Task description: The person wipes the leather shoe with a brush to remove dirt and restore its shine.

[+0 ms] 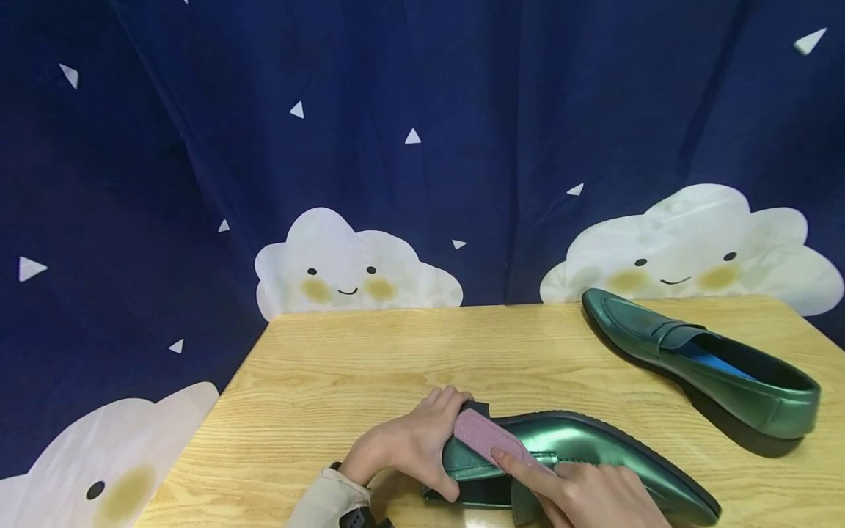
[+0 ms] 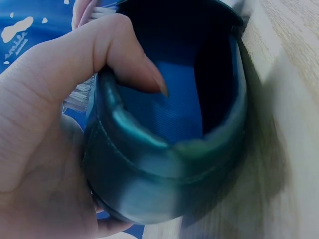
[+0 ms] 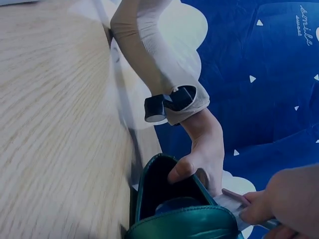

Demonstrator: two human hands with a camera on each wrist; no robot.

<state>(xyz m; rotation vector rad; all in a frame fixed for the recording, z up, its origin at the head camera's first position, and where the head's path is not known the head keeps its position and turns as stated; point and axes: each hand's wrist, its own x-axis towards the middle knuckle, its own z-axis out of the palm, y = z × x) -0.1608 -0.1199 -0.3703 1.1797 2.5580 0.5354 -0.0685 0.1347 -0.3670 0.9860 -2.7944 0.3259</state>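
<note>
A shiny green loafer (image 1: 594,440) lies on its side on the wooden table, its sole turned to the far side and its toe to the right. My left hand (image 1: 405,444) grips it at the heel, the thumb hooked inside the opening over the blue insole (image 2: 172,107). In my right hand (image 1: 597,495) is a pink brush (image 1: 488,434), the index finger stretched along its back. The brush's pale bristles (image 2: 79,97) lie against the upward-facing side of the loafer, close by my left hand.
A matching green loafer (image 1: 746,378) stands upright on its sole at the table's right side, toe toward the back. Behind the wooden table (image 1: 370,359) hangs a dark blue curtain (image 1: 370,176) with white clouds and triangles.
</note>
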